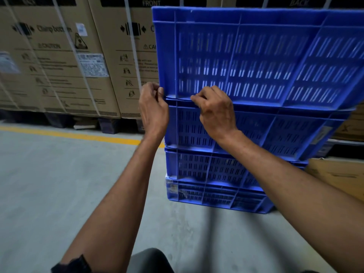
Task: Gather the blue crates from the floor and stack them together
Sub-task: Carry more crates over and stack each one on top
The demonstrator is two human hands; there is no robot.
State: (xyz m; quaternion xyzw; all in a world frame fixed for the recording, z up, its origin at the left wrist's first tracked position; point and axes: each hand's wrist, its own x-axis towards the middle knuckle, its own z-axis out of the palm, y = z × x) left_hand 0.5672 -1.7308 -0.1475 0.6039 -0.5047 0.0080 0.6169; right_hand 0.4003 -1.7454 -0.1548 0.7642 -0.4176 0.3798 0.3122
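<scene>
Stack (197,164) of four blue crates on floor (59,184), 3 o'clock. Top crate (256,56) at 1 o'clock. Left hand (152,107) clamped on its lower-left corner, right hand (216,109) curled over its bottom edge just beside. Boxes (59,56) at 10 o'clock.

There is one view, a wide-angle camera on the person's head, facing forward and tilted down. It sits close to the crate stack (197,168), which fills the right half from the upper edge almost to the floor (49,184). Both forearms enter from the bottom edge. The left hand (152,109) and right hand (214,109) meet near mid-frame at the lower rim of the top crate (256,56). Farther off, cartons (59,56) span the upper left behind a yellow line (78,135). The lens bends the crate walls outward toward the right edge.
</scene>
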